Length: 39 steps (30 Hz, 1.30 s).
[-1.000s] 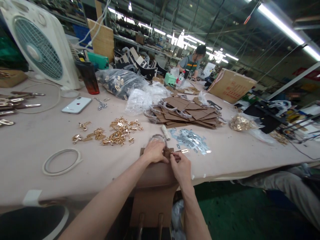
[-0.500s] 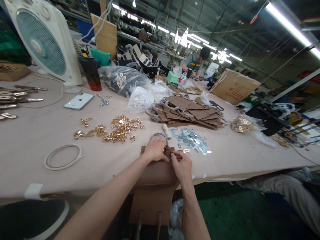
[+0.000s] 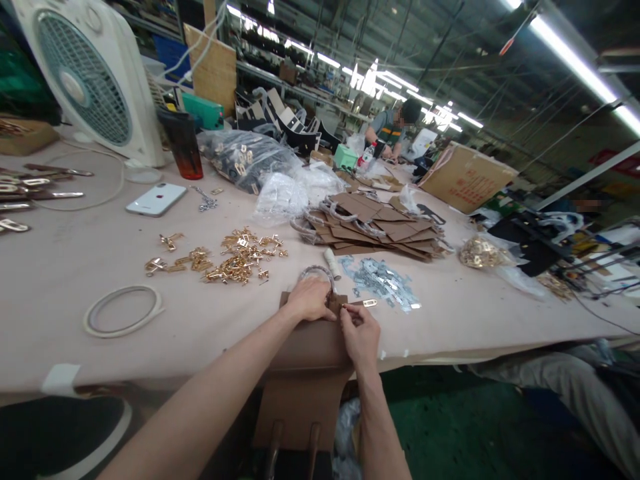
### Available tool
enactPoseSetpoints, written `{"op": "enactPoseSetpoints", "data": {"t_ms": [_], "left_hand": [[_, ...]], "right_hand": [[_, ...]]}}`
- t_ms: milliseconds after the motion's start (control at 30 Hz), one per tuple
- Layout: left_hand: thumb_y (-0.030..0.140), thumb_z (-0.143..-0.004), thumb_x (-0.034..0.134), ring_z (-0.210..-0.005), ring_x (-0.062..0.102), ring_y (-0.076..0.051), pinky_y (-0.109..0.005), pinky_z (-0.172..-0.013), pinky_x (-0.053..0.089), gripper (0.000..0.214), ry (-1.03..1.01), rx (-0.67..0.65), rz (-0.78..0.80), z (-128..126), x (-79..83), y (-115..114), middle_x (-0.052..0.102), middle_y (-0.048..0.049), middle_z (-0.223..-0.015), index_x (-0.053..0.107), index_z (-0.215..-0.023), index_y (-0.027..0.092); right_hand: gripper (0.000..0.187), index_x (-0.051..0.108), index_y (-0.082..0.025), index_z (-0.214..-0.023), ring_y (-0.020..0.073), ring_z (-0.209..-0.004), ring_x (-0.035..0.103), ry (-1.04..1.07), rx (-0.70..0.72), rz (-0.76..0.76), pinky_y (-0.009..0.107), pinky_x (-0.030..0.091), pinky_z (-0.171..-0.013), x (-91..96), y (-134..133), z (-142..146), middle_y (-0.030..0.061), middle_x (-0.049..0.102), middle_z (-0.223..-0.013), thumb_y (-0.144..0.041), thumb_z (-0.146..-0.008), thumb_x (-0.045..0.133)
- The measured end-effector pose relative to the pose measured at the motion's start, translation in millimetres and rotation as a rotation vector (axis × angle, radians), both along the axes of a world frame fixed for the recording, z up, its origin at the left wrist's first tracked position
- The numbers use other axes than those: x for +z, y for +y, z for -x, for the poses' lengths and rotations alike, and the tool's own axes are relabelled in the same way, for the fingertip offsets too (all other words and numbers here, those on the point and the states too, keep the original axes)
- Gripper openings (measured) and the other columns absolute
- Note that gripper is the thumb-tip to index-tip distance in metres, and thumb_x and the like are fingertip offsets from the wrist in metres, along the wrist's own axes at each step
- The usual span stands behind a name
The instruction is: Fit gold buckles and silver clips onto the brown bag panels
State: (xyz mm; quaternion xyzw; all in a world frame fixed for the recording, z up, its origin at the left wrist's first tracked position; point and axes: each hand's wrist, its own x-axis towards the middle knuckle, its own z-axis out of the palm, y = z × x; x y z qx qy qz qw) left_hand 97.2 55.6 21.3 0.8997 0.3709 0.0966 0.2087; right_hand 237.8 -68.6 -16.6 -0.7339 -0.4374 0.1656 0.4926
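Note:
A brown leather bag piece (image 3: 306,360) hangs over the near table edge. My left hand (image 3: 309,300) presses down on its top, fingers curled around the edge. My right hand (image 3: 359,333) sits just to its right, fingertips pinched on a small gold metal fitting (image 3: 346,309) at the piece's top. A small gold plate (image 3: 369,303) lies just beyond my right hand. Silver metal plates (image 3: 383,281) are spread a little farther out. A heap of gold fittings (image 3: 239,257) lies to the left.
A stack of brown leather pieces (image 3: 373,230) sits mid-table with plastic bags (image 3: 280,193) behind. A tape ring (image 3: 121,310), a white phone (image 3: 156,199), a dark tumbler (image 3: 183,148) and a fan (image 3: 85,80) are on the left. Another person (image 3: 393,130) works at the far end.
The view has shifted slightly. My right hand has drawn a little nearer to the table edge, still pinching at the top of the brown piece. My left hand has stayed put.

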Motion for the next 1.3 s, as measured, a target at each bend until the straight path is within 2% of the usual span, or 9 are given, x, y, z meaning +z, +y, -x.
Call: {"op": "enactPoseSetpoints", "data": {"t_ms": [300, 600, 800, 867, 1000, 1100, 1300], "left_hand": [[0.056, -0.064, 0.090, -0.101, 0.069, -0.036, -0.041, -0.085, 0.053, 0.050, -0.009, 0.005, 0.006, 1.0, 2.1, -1.9, 0.074, -0.0126, -0.100, 0.071, -0.092, 0.020], [0.054, -0.067, 0.088, -0.100, 0.070, -0.035, -0.040, -0.085, 0.053, 0.051, 0.012, -0.013, 0.038, 2.2, 6.1, -4.5, 0.074, -0.0132, -0.101, 0.072, -0.097, 0.018], [0.057, -0.068, 0.086, -0.102, 0.070, -0.036, -0.041, -0.086, 0.053, 0.053, 0.022, -0.020, 0.031, 2.2, 4.3, -3.2, 0.075, -0.0143, -0.103, 0.072, -0.099, 0.017], [0.058, -0.068, 0.086, -0.102, 0.070, -0.036, -0.041, -0.087, 0.053, 0.053, 0.015, -0.023, 0.036, 2.7, 3.4, -2.1, 0.075, -0.0142, -0.104, 0.072, -0.099, 0.017], [0.056, -0.066, 0.085, -0.105, 0.069, -0.037, -0.043, -0.089, 0.053, 0.054, -0.013, -0.022, 0.077, 3.9, 4.2, -1.3, 0.075, -0.0154, -0.108, 0.073, -0.101, 0.017], [0.049, -0.071, 0.078, -0.104, 0.070, -0.036, -0.041, -0.088, 0.054, 0.044, -0.012, -0.003, 0.122, 2.5, 5.4, -1.4, 0.076, -0.0155, -0.107, 0.075, -0.101, 0.017], [0.041, -0.082, 0.061, -0.101, 0.072, -0.034, -0.040, -0.086, 0.054, 0.033, 0.010, 0.046, 0.188, -7.5, 6.2, 3.0, 0.078, -0.0172, -0.106, 0.079, -0.096, 0.017]], "right_hand": [[0.031, 0.078, -0.016, -0.093, 0.0220, -0.067, 0.070, 0.044, -0.008, 0.021, 0.031, 0.056, -0.064, 6.5, 4.0, -0.6, 0.0086, 0.078, -0.076, -0.044, -0.081, 0.071], [0.038, 0.078, -0.015, -0.099, 0.0219, -0.064, 0.071, 0.020, -0.044, 0.039, 0.032, 0.056, -0.065, 2.5, 5.0, 7.0, 0.0095, 0.079, -0.078, -0.049, -0.086, 0.067], [0.038, 0.079, -0.016, -0.098, 0.0242, -0.075, 0.074, -0.059, -0.072, 0.041, 0.033, 0.057, -0.071, 0.2, 5.6, 8.5, 0.0120, 0.080, -0.087, -0.049, -0.087, 0.066], [0.039, 0.079, -0.016, -0.101, 0.0226, -0.069, 0.072, -0.031, -0.047, 0.054, 0.033, 0.057, -0.068, 0.4, 1.4, 4.4, 0.0108, 0.080, -0.085, -0.051, -0.087, 0.067], [0.048, 0.076, -0.014, -0.109, 0.0184, -0.057, 0.067, 0.151, 0.066, 0.065, 0.029, 0.053, -0.056, 1.5, -7.1, -5.5, 0.0075, 0.077, -0.076, -0.055, -0.085, 0.071], [0.050, 0.075, -0.012, -0.106, 0.0173, -0.056, 0.067, 0.219, 0.077, 0.055, 0.027, 0.053, -0.054, 1.2, -6.9, -8.4, 0.0071, 0.076, -0.074, -0.055, -0.081, 0.075], [0.049, 0.077, -0.012, -0.102, 0.0195, -0.056, 0.071, 0.175, -0.031, 0.065, 0.028, 0.056, -0.054, 5.5, 0.6, 1.7, 0.0090, 0.078, -0.074, -0.055, -0.080, 0.075]]}}
